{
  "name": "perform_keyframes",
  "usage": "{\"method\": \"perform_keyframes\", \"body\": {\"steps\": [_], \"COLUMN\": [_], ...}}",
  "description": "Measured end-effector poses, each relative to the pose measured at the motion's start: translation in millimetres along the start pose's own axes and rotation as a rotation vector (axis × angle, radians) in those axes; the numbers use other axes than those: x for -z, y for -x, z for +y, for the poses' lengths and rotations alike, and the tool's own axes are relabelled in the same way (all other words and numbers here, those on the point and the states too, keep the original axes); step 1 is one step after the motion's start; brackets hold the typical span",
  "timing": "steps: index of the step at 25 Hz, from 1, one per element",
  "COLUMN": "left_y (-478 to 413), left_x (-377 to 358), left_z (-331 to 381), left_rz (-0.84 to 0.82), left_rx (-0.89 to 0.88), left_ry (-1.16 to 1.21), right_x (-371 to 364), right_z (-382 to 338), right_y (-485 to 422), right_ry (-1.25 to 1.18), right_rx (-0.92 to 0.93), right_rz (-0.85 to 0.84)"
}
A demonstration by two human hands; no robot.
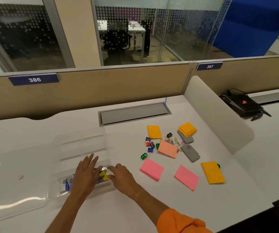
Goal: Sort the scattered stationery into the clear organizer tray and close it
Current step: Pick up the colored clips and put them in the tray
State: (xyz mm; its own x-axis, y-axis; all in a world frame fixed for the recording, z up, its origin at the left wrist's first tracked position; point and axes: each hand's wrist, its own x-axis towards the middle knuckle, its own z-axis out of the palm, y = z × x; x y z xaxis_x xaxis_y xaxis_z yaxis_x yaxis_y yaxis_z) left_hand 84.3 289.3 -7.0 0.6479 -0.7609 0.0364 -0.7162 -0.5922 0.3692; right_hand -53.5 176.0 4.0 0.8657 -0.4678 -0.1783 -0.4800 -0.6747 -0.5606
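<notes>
My left grip (85, 170) lies flat over the near row of the clear organizer tray (85, 143), fingers straight and spread, holding nothing; I judge it is there to steady the light tray while things go in. My right grip (122, 175) sits at the tray's right wall, fingers loosely curved toward the yellow pieces (104, 176) inside. Whether its thumb and forefinger pinch one of them, I cannot tell.

The tray rests on the table (127, 207) straight in front of me, its lid (17, 182) swung flat to the left so every compartment stays reachable. Only the nearest row has anything in it: the yellow pieces, a small silvery piece just beside them, and a blue piece (66, 185) at the left end. The farther compartments look bare.

Most of the stationery is well apart to the right: orange pads (154, 132), pink pads (151, 169), a salmon pad (167, 148), grey blocks (190, 152), small coloured sharpeners (143, 156) and loose paper clips (174, 141). The sorting seems barely begun, and closing is far off.
</notes>
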Motion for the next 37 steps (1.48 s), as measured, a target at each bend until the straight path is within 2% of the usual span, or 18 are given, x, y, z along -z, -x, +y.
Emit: {"method": "perform_keyframes", "body": {"steps": [3, 6, 15, 23, 31, 37], "left_y": [-12.0, -22.4, -49.5, -77.2, -92.5, -102.1], "left_x": [-4.5, -11.3, -38.0, -62.4, -79.3, -91.2], "left_z": [22.5, 51.1, 144.1, 187.4, 186.0, 189.1], "left_rz": [0.014, -0.01, -0.189, -0.267, -0.273, -0.311], "left_rx": [-0.053, -0.101, -0.241, -0.183, -0.062, -0.098], "left_ry": [-0.022, -0.039, 0.046, 0.086, 0.064, -0.103], "right_x": [25.6, 52.4, 101.0, 119.7, 119.5, 111.3], "right_z": [20.4, 52.1, 144.3, 183.7, 187.9, 178.7], "right_y": [4.2, 9.4, 31.4, 27.9, -2.0, -31.0], "right_ry": [0.031, 0.027, 0.056, 0.054, 0.093, 0.162], "right_rx": [-0.019, -0.114, -0.273, -0.372, -0.267, -0.176], "right_rz": [0.074, 0.112, 0.161, 0.186, 0.178, 0.184]}}
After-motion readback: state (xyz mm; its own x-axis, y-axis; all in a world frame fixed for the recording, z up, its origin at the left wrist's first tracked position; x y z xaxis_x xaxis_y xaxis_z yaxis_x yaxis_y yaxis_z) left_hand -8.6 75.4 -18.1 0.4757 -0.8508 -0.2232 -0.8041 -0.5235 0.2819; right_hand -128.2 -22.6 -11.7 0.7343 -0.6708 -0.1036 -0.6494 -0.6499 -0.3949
